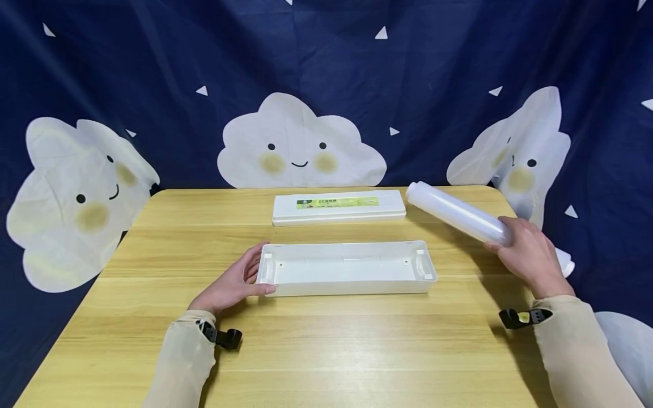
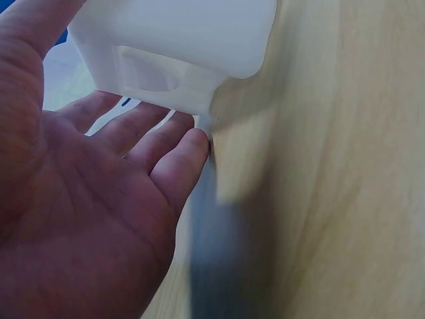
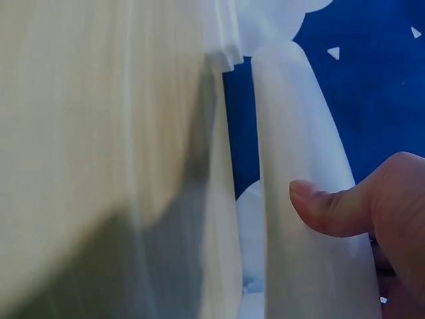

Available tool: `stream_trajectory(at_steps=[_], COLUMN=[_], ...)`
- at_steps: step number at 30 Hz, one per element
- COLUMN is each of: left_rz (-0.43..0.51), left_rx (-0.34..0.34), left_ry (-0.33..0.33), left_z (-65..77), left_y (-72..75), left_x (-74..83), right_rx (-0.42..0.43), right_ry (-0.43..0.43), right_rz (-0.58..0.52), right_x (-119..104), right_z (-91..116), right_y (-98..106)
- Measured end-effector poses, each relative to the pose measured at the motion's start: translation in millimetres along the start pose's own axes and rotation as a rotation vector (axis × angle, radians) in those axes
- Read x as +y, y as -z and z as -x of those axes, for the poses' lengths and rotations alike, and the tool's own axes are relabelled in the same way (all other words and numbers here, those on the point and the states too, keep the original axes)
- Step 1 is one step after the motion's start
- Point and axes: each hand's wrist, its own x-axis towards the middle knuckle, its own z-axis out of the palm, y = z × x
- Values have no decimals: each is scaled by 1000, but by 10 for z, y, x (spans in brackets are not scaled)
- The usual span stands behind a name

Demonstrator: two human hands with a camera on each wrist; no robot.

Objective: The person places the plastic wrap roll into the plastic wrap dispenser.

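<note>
A long white plastic box [image 1: 347, 286], its top uncovered, sits in the middle of the table. My left hand [image 1: 237, 283] holds its left end, thumb at the front wall and fingers around the back corner. In the left wrist view the box's end wall [image 2: 149, 73] shows above the fingers. To the right, my right hand [image 1: 530, 255] grips a roll of cling film [image 1: 459, 212] above the table. The roll slants, its far end toward the back; in the right wrist view the thumb [image 3: 332, 209] lies across the film.
Behind the box lies a flat white lid [image 1: 339, 212] with a green and yellow label, near the wooden table's [image 1: 357, 351] back edge. A dark blue curtain [image 1: 326, 56] with cloud faces hangs behind the table.
</note>
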Motion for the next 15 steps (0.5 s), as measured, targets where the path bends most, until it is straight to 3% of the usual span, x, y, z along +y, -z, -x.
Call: stream_trajectory(at_steps=[15], left_rz=[-6], left_rx=[1], left_ry=[6], left_z=[2], left_y=[-2], left_x=[-4], right_rx=[-4], right_ry=[98], right_rz=[-65], right_x=[-149], right_z=[-54], right_y=[-19])
